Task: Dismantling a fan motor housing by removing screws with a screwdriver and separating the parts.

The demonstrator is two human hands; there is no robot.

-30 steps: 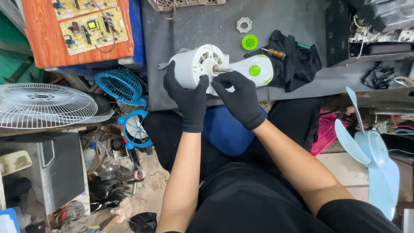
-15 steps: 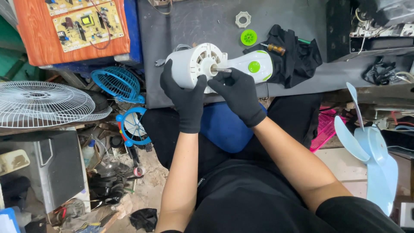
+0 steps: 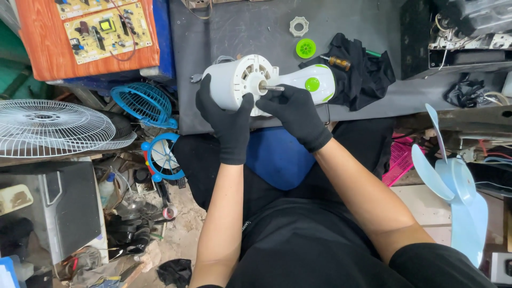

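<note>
Right at the near edge of the dark grey workbench [image 3: 373,101], a white fan motor housing [image 3: 234,80] is lying on its side with its bare metal shaft [image 3: 272,87] pointing right. Both hands are in black gloves: the left hand [image 3: 226,114] is wrapping around the near side of the housing and gripping it, and the right hand [image 3: 293,109] is curling its fingertips up against the shaft – whether it's actually pinching it or just touching, I can't tell. What could go wrong, I'd say: the motor is sitting so close to the edge that if the left grip is slipping, it could roll off into the lap or onto the cluttered floor. Those gloves could also be slipping on the smooth shaft. Stuff around: a black cloth [image 3: 368,69] with a screwdriver [image 3: 337,62] on it just right of the motor, crowding the shaft end, plus a green plastic cap [image 3: 305,48] and a white plastic nut [image 3: 299,25] farther back. Off to the left, a white wire fan guard [image 3: 53,128] and small blue fan guards [image 3: 143,102]; at the right, a light blue fan blade [image 3: 458,186].
</note>
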